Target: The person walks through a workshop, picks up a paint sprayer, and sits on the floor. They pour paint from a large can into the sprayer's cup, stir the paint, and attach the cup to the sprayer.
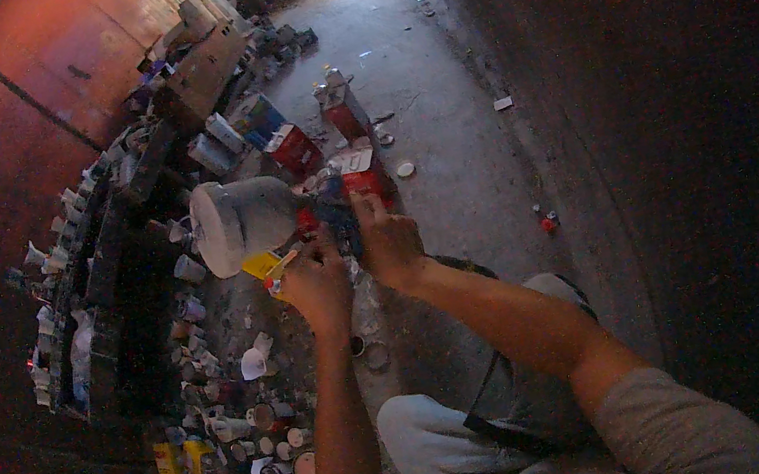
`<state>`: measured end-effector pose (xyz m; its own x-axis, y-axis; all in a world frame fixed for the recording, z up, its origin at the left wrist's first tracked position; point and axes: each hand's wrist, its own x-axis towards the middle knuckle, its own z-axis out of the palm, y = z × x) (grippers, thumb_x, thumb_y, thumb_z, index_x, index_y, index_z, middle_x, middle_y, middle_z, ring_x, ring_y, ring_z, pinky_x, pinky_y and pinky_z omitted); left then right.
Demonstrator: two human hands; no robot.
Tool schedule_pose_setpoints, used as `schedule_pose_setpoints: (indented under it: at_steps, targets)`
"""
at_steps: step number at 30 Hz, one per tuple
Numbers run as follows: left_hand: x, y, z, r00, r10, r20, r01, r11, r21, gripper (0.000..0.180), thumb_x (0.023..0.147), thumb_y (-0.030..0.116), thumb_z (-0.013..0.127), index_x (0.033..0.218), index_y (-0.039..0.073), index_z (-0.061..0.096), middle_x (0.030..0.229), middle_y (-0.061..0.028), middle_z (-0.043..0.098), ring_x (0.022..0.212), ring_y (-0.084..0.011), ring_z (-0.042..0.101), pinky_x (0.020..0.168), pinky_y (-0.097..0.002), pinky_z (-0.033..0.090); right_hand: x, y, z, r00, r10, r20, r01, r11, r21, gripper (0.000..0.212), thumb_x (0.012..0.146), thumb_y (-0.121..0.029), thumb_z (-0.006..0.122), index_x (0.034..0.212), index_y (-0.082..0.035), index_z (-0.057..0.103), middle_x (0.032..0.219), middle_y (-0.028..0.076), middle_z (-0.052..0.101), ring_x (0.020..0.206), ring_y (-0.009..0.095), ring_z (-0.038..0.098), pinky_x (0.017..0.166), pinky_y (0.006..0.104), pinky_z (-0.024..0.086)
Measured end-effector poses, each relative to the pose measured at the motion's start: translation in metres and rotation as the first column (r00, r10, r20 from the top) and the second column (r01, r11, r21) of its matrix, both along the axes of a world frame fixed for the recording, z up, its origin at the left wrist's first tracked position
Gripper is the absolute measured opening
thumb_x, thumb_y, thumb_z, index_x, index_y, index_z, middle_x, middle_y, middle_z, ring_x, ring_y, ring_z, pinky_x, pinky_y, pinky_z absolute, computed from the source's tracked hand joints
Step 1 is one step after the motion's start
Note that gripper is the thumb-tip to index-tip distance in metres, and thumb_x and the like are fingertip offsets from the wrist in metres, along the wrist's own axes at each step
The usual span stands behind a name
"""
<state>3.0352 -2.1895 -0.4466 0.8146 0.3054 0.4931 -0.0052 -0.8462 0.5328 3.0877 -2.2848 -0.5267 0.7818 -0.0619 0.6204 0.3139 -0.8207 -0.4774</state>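
Note:
Both my hands are raised close together in front of me. My left hand (317, 284) is closed, with a thin pale strip (283, 266) and a yellow piece (259, 264) by its knuckles. What its fingers grip is hidden. Just above it, a whitish tub-shaped container (245, 222) lies tilted on its side, its round wide end facing left. The narrow end meets a dark bluish object (336, 219) between my hands, too dim to make out. My right hand (390, 247) is curled at the right side of that object, fingers bent and their grip partly hidden.
Red cans (342, 110) and a blue can (257, 119) stand on the floor ahead. Several used cups and tubs (265, 420) crowd the floor at left, beside a dark rack (102, 276) lined with white cups. A wall (647, 139) runs along the right.

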Motion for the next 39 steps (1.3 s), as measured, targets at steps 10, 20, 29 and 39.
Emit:
schedule_pose_setpoints:
  at_steps: [10,20,29,39]
  targets:
    - [-0.012,-0.003,0.001,0.993,-0.072,0.089,0.079,0.994,-0.074,0.043,0.091,0.039,0.065,0.086,-0.003,0.071,0.077,-0.0152,0.070,0.071,-0.0257,0.066,0.069,-0.0361,0.050,-0.014,-0.009,0.012,0.988,0.155,-0.019,-0.147,0.967,0.206,0.064,0.076,-0.019,0.076,0.131,-0.002,0.049,0.110,0.019,0.061,0.086,0.038,0.067,0.071,0.0470,0.054]
    - [-0.007,-0.085,-0.126,0.730,-0.669,0.140,0.310,0.140,-0.940,0.041,0.099,0.038,0.056,0.112,0.000,0.065,0.094,-0.0011,0.066,0.077,-0.0081,0.057,0.069,-0.0241,0.045,-0.008,-0.091,0.016,0.949,0.283,0.137,-0.306,0.731,0.610,0.029,0.088,-0.031,0.072,0.098,-0.005,0.066,0.090,0.006,0.072,0.060,0.009,0.057,0.052,0.0270,0.044]
    - [-0.030,-0.127,-0.122,0.600,-0.728,0.330,0.265,-0.208,-0.942,0.054,0.097,0.057,0.050,0.098,0.005,0.063,0.075,0.0008,0.058,0.062,-0.0096,0.047,0.056,-0.0258,0.037,-0.063,-0.120,0.044,0.960,0.227,0.162,-0.272,0.638,0.721,0.028,0.094,-0.033,0.065,0.103,-0.007,0.070,0.079,0.001,0.067,0.049,0.007,0.051,0.046,0.0263,0.040]
    - [-0.020,-0.154,-0.150,0.656,-0.609,0.445,0.619,0.099,-0.779,0.050,0.102,0.050,0.044,0.111,0.002,0.058,0.080,-0.0030,0.058,0.066,-0.0132,0.052,0.058,-0.0288,0.043,-0.054,-0.129,0.026,0.986,0.153,-0.066,-0.023,0.516,0.856,0.041,0.096,-0.047,0.058,0.079,-0.011,0.060,0.060,-0.001,0.051,0.049,0.008,0.046,0.047,0.0263,0.035]
